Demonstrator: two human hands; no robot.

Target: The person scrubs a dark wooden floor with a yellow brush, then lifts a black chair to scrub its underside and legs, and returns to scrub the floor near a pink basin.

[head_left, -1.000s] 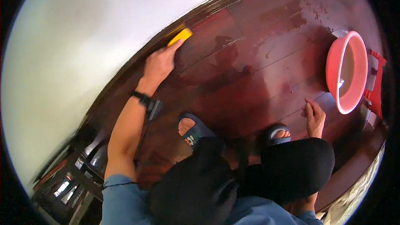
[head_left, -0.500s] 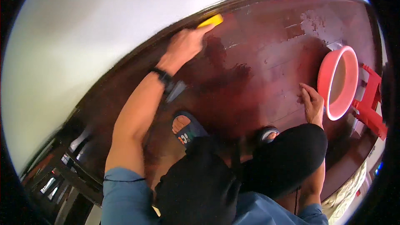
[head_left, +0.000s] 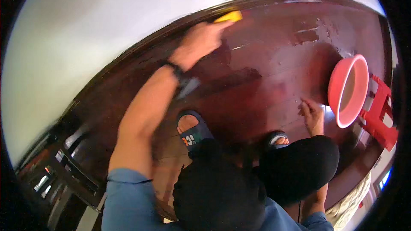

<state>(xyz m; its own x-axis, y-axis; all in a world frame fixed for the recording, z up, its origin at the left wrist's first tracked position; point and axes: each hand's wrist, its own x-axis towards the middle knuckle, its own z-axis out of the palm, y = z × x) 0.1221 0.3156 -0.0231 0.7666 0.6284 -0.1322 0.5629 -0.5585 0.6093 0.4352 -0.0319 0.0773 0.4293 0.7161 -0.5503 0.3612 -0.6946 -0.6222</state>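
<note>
My left hand [head_left: 200, 42] is stretched far forward and grips a yellow sponge [head_left: 230, 16], which presses on the dark red wooden floor [head_left: 265, 72] where it meets the white wall [head_left: 107, 21]. A dark watch sits on that wrist. My right hand [head_left: 312, 114] rests flat on the floor with fingers spread, just left of a pink basin [head_left: 347, 90]. I am squatting, with both feet in dark sandals [head_left: 192, 131] on the boards.
A red plastic stool [head_left: 381, 117] stands right behind the basin. Wet patches shine on the floor at the far right [head_left: 319, 30]. Dark wooden furniture [head_left: 55, 175] stands at the lower left.
My left hand has slid the sponge to the right along the wall's base. The view has swung with it, and my right hand stays planted by the basin.
</note>
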